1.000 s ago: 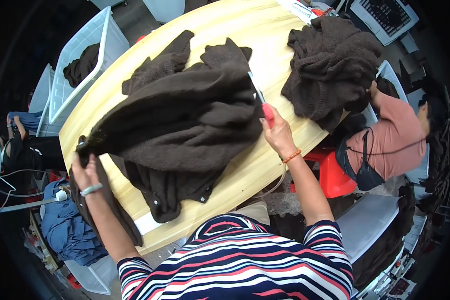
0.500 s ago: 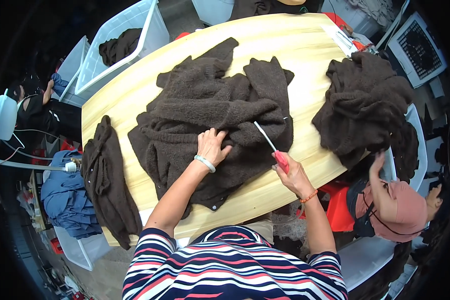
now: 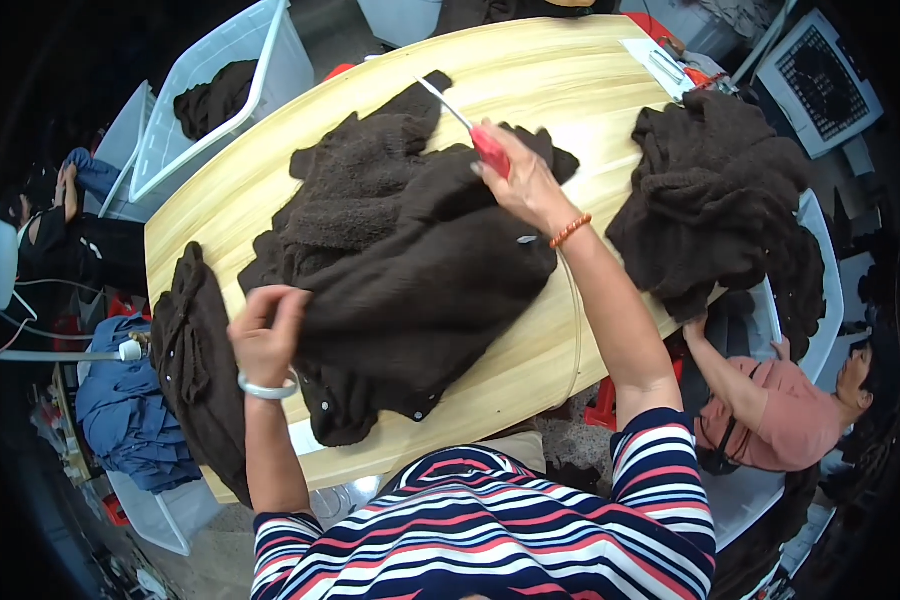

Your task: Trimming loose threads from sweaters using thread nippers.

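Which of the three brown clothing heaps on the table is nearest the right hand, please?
The middle heap: the right hand is over it, whereas the left heap and right heap lie off to either side.

Left grip [image 3: 267, 332] all blurry, can't tell if it's pinching brown garment [image 3: 420, 285] or not. Right grip [image 3: 528, 186] covers part of red-handled tool [image 3: 489, 150]; tip way too tiny to make out. Garment's lower layers buried in folds. Forearms block bits of bench [image 3: 540, 60] edge. Striped shirt [image 3: 490, 540] chopped at bottom, pale tub [image 3: 400, 18] at top.
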Tool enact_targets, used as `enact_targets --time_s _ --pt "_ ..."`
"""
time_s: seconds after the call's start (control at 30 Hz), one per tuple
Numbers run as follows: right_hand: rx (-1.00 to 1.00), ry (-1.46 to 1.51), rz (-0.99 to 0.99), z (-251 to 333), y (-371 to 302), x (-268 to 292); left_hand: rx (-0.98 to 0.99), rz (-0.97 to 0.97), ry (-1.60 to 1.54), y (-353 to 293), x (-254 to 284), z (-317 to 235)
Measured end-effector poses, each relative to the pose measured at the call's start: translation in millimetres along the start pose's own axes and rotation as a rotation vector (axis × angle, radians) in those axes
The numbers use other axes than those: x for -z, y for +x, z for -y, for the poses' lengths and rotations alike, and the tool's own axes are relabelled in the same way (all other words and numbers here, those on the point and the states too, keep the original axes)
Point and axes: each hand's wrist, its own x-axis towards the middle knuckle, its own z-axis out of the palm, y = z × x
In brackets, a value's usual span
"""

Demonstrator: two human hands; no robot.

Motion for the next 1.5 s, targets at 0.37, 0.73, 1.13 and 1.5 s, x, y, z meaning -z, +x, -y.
enact_targets --time_s 0.37,0.73,1.13,1.5 --pt "-0.268 -0.084 0.349 -11.9 -85.8 -20.7 0.389 0.287 -0.067 -84.5 -33.1 76.8" --pt "-0.476 0.039 0.186 -53.7 -131.4 -33.1 0.097 0.478 0.064 -22.5 -141.3 20.3" --pt "-0.285 -0.092 -0.017 -16.9 -135.3 25.0 0.304 0.396 -0.617 38.9 2.1 6.9" --pt "-0.324 -0.135 0.238 27.7 -174.1 4.3 0.275 0.668 -0.227 -67.0 -102.8 37.7"
